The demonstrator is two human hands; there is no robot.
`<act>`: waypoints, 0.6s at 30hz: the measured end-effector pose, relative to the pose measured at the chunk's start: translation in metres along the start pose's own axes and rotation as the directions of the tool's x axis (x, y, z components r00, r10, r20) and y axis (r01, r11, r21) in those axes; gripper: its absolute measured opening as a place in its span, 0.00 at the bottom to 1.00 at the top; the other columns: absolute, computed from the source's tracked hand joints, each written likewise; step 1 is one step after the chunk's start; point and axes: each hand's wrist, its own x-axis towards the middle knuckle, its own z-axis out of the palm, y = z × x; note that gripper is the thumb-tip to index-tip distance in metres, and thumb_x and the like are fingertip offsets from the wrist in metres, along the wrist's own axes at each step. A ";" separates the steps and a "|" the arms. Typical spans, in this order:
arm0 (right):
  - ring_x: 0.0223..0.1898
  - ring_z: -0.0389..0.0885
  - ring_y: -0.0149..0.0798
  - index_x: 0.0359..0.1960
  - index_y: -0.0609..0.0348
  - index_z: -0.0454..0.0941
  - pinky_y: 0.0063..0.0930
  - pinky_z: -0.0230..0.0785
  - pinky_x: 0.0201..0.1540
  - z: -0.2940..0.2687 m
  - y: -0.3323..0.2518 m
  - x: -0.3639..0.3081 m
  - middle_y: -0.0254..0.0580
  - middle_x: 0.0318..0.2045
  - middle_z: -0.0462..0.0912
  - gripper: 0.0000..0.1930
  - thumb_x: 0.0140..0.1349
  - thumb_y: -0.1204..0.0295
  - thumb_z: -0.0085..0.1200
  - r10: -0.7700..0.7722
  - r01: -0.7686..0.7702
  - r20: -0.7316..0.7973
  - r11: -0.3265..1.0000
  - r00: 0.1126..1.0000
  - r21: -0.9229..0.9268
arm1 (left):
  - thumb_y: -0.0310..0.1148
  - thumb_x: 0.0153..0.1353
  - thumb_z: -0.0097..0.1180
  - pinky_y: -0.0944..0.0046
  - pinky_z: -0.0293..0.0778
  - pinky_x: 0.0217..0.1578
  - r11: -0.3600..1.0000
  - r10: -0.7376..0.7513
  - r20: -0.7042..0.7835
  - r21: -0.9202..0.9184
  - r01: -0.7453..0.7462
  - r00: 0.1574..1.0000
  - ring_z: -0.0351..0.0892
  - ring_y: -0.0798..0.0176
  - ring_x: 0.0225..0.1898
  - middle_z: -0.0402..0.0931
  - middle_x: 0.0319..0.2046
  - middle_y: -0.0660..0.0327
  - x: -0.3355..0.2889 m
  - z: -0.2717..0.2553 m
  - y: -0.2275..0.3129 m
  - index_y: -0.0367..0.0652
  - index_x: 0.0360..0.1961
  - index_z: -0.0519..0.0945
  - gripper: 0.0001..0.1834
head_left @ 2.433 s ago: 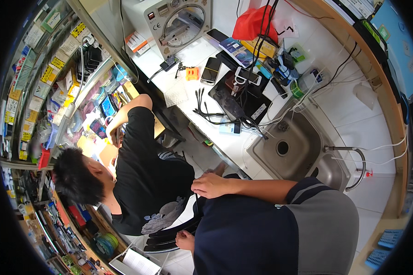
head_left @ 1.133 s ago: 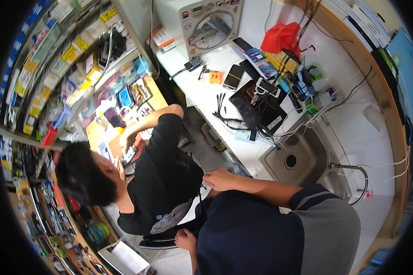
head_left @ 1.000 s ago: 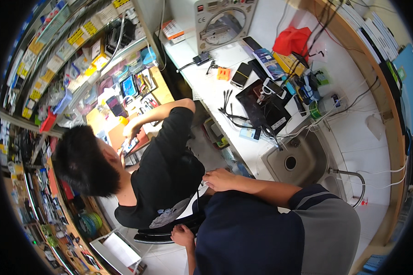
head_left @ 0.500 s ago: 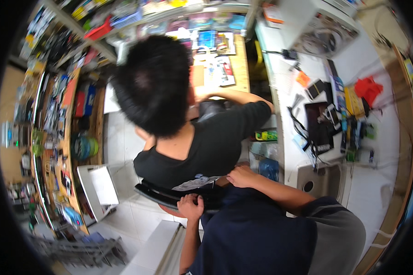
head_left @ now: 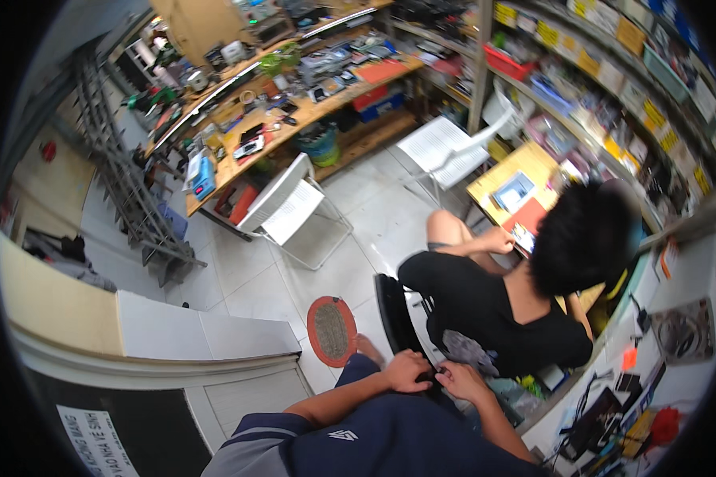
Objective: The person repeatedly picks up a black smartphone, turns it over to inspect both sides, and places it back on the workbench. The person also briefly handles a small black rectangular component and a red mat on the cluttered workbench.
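Observation:
A person in a black T-shirt (head_left: 485, 306) sits in front of me on a chair with a black backrest (head_left: 395, 314). My left hand (head_left: 408, 371) lies over the near end of that backrest, its fingers bent down around the edge. Close beside it, my right hand (head_left: 463, 382) is curled at the same backrest, next to the seated person's back; its fingertips are partly hidden. The seated person's own hand (head_left: 497, 240) is over a small wooden table (head_left: 533, 163), near a flat orange-red sheet (head_left: 525, 216) and a small light-coloured object.
Two white folding chairs (head_left: 290, 208) stand on the tiled floor, near a long wooden workbench (head_left: 254, 147) covered in tools and parts. A round orange-rimmed mat (head_left: 332, 331) lies left of my hands. Crowded shelves (head_left: 612, 75) rise at right; a white counter (head_left: 545, 433) holds cables.
My view has swung to the left, bringing the workbench and white chairs into sight. My right hand has come closer to my left at the backrest. The seated person leans toward the table.

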 end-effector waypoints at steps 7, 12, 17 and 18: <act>0.32 0.87 0.41 0.44 0.61 0.84 0.32 0.77 0.38 0.031 -0.072 0.038 0.47 0.30 0.87 0.13 0.63 0.66 0.61 -0.015 0.026 -0.241 0.999 0.970 0.044 | 0.42 0.72 0.54 0.61 0.74 0.40 0.776 -0.102 0.202 -0.596 0.205 0.974 0.77 0.64 0.37 0.82 0.35 0.56 -0.059 -0.057 -0.065 0.36 0.42 0.79 0.17; 0.36 0.87 0.42 0.42 0.59 0.85 0.33 0.77 0.42 0.104 -0.122 0.103 0.50 0.32 0.87 0.13 0.63 0.63 0.60 -0.017 0.026 -0.099 0.996 0.995 0.090 | 0.39 0.71 0.54 0.65 0.72 0.46 0.739 -0.015 0.479 -0.586 0.333 0.878 0.75 0.67 0.41 0.80 0.40 0.60 -0.183 -0.057 -0.192 0.37 0.49 0.78 0.16; 0.40 0.83 0.31 0.49 0.61 0.84 0.29 0.75 0.46 0.151 -0.125 0.151 0.40 0.38 0.88 0.15 0.64 0.66 0.62 -0.125 -0.015 0.314 0.913 0.941 0.408 | 0.35 0.72 0.54 0.67 0.70 0.53 0.382 -0.181 0.432 -0.797 0.468 0.884 0.72 0.70 0.50 0.76 0.49 0.64 -0.285 -0.138 -0.199 0.38 0.59 0.73 0.19; 0.43 0.81 0.27 0.49 0.63 0.83 0.27 0.74 0.48 0.137 -0.148 0.159 0.35 0.40 0.87 0.14 0.64 0.69 0.62 -0.048 -0.079 0.408 0.954 0.912 0.291 | 0.35 0.72 0.53 0.67 0.69 0.54 0.390 -0.208 0.386 -0.810 0.438 0.899 0.72 0.70 0.51 0.76 0.49 0.64 -0.295 -0.144 -0.201 0.38 0.59 0.74 0.18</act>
